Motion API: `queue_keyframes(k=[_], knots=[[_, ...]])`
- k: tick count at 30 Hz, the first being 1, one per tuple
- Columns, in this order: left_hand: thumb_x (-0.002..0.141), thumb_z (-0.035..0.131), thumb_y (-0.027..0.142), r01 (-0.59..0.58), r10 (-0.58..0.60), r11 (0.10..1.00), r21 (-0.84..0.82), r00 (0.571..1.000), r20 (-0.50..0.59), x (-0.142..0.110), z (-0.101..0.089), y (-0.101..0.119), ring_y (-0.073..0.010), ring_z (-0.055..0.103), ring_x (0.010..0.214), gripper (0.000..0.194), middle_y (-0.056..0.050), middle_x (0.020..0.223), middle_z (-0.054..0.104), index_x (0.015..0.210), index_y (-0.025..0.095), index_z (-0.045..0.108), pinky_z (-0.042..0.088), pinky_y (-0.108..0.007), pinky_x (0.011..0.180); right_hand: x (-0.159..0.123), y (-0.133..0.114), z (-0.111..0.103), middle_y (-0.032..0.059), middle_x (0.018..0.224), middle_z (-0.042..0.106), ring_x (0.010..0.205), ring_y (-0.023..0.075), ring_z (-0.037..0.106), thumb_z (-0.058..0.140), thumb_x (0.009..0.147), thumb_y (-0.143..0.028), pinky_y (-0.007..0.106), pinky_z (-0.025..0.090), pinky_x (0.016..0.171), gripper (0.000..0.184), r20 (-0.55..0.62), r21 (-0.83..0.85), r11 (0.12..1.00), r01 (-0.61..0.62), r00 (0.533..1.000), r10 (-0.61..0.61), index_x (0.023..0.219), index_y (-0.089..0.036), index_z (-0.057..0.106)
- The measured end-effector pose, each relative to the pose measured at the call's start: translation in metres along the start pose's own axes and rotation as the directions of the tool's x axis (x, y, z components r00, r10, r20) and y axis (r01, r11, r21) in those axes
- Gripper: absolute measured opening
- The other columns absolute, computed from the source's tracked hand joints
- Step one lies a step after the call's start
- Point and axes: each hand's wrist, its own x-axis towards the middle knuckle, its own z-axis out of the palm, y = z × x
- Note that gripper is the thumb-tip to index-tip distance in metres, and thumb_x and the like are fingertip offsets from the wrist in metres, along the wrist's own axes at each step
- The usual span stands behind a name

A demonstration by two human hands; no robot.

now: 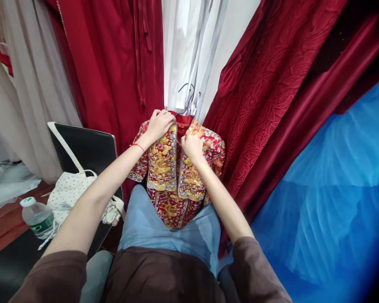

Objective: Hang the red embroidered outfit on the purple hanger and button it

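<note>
A red jacket (162,168) with gold and silver embroidery hangs on a purple hanger (189,100) in front of my knees. Its front is parted down the middle, with red lining at the neck. My left hand (161,124) is closed over the collar edge on the left side. Lower down, my right hand (192,147) grips the right front edge with curled fingers. Below the jacket shows a matching embroidered skirt (170,208), resting between my thighs. The fingertips of both hands are partly hidden by the cloth.
Red garments (113,63) hang to the left, and a patterned red one (265,92) to the right. A blue tulle dress (334,185) fills the far right. On a black chair (88,145) at my left are a dotted white bag (65,191) and a water bottle (38,216).
</note>
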Motion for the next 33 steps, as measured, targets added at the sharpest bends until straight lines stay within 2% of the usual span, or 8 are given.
queue_keyframes(k=[6,10,14,18,26,30,32,33], knots=[[0.092,0.063,0.045,-0.02,0.016,0.996,-0.086,0.998,-0.054,0.016,0.015,0.01,-0.0357,0.029,0.149,0.046,-0.018,0.155,0.042,0.131,0.021,0.059,0.021,-0.055,0.121,-0.005,0.018,-0.017,0.0116,0.094,0.072,0.09,0.023,0.065,0.026,0.105,-0.048,0.031,0.045,0.082,0.052,-0.122,0.08,0.986,0.148,0.983,-0.138,0.105,-0.015,0.066],[0.083,0.067,0.063,0.224,-0.23,0.964,-0.144,0.973,-0.026,0.007,0.031,-0.013,-0.0388,0.021,0.153,0.088,-0.026,0.162,0.029,0.151,0.015,0.038,0.014,-0.059,0.121,0.003,0.068,-0.018,0.0186,0.11,0.065,0.104,0.0286,0.058,0.028,0.104,-0.048,0.039,0.043,0.089,0.05,-0.325,-0.068,0.991,0.114,0.937,-0.13,0.113,-0.011,0.06],[0.098,0.036,0.062,0.453,-0.433,0.872,-0.186,0.89,0.14,-0.001,0.034,-0.043,-0.0316,0.045,0.141,0.065,-0.019,0.146,0.055,0.145,0.019,0.044,0.02,-0.056,0.12,0.013,0.097,-0.002,0.022,0.116,0.062,0.108,0.0318,0.054,0.032,0.103,-0.051,0.045,0.04,0.095,0.054,-0.234,-0.205,0.971,0.126,0.956,-0.174,0.123,-0.007,0.055],[0.09,0.054,0.064,0.303,-0.296,0.952,-0.039,0.946,0.135,-0.015,0.021,-0.057,-0.0347,0.05,0.131,0.059,-0.017,0.132,0.063,0.125,0.017,0.061,0.03,-0.051,0.114,0.02,0.107,0.017,0.0223,0.114,0.063,0.108,0.031,0.054,0.029,0.104,-0.049,0.043,0.039,0.097,0.055,-0.155,-0.193,0.965,0.179,0.965,-0.211,0.125,-0.005,0.054],[0.092,0.057,0.053,0.355,-0.359,0.932,-0.07,0.931,-0.059,-0.052,0.014,-0.017,-0.0352,0.048,0.132,0.045,-0.019,0.129,0.061,0.12,0.018,0.06,0.032,-0.051,0.115,-0.056,0.1,0.079,0.0245,0.136,0.054,0.131,0.0318,0.046,0.038,0.097,-0.031,0.048,0.037,0.108,0.046,-0.423,0.164,0.986,0.016,0.904,0.056,0.133,-0.008,0.055],[0.094,0.057,0.043,0.513,-0.638,0.753,-0.412,0.721,-0.268,-0.121,0.07,0.019,-0.0301,0.043,0.139,0.038,-0.016,0.138,0.055,0.126,0.023,0.054,0.035,-0.047,0.115,-0.141,0.092,0.16,0.0131,0.101,0.068,0.094,0.0231,0.064,0.031,0.097,-0.031,0.037,0.05,0.091,0.037,-0.025,0.708,0.624,-0.331,0.871,0.49,0.111,-0.016,0.061],[0.093,0.059,0.032,0.527,-0.868,0.406,-0.747,0.479,-0.134,-0.167,0.111,0.04,-0.0223,0.049,0.132,0.022,-0.01,0.132,0.057,0.114,0.025,0.056,0.041,-0.035,0.11,-0.172,0.082,0.201,0.0078,0.09,0.068,0.083,0.0202,0.065,0.034,0.095,-0.03,0.032,0.053,0.081,0.03,0.435,0.755,0.262,-0.601,0.758,0.486,0.103,-0.019,0.061],[0.092,0.061,0.025,0.47,-0.944,0.078,-0.879,0.318,0.086,-0.189,0.132,0.051,-0.0175,0.053,0.126,0.015,-0.006,0.123,0.06,0.105,0.026,0.057,0.044,-0.027,0.105,-0.183,0.077,0.219,0.0061,0.082,0.068,0.075,0.0189,0.064,0.037,0.094,-0.029,0.03,0.054,0.075,0.027,0.533,0.729,0.197,-0.656,0.724,0.437,0.096,-0.019,0.062]])
